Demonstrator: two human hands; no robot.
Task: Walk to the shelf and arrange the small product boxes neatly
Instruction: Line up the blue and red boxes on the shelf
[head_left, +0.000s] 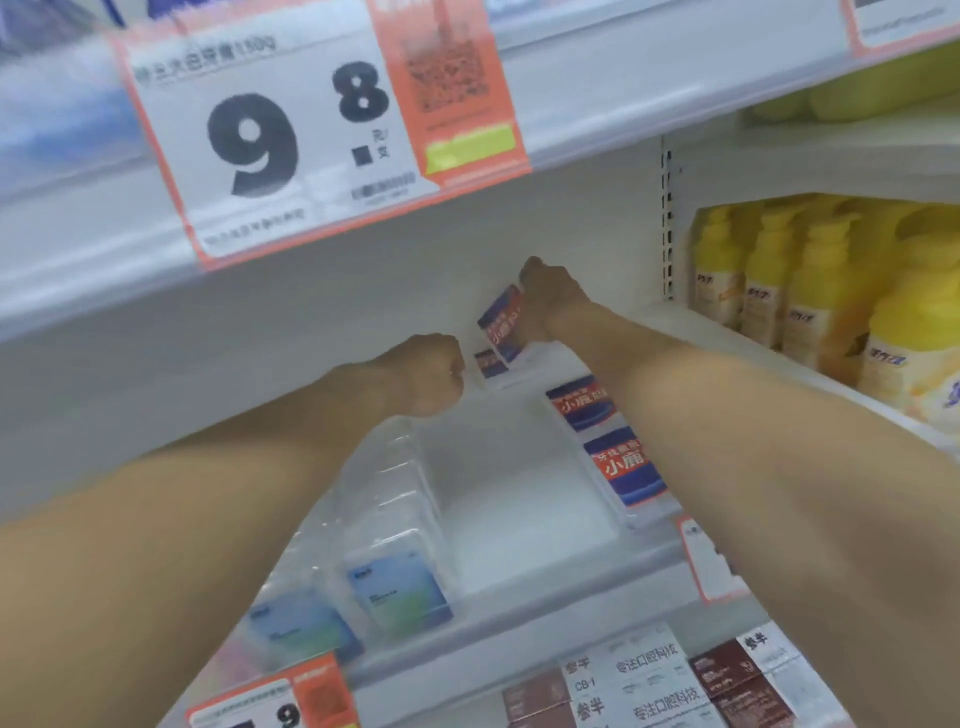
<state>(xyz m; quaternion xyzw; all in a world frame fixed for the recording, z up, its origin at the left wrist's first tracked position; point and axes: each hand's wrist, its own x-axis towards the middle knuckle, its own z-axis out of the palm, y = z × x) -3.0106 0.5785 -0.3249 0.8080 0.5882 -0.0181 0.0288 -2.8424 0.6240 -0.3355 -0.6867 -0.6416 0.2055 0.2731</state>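
Deep at centre frame, right hand (548, 296) grips a tilted blue-red box (503, 322).
Left hand (428, 374) fisted, holding nothing; three more such boxes (623, 465) lie beside bare shelf floor (519, 519).

The right hand (550, 296) hides part of the tilted box (503, 323). Small print on the price tag (270, 140) is blurred; the yellow bottles (831, 291) run off the right edge.

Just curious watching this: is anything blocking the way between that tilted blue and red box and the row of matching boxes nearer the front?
Nothing visible. The right hand holds the tilted box; bare white shelf lies beside the row.
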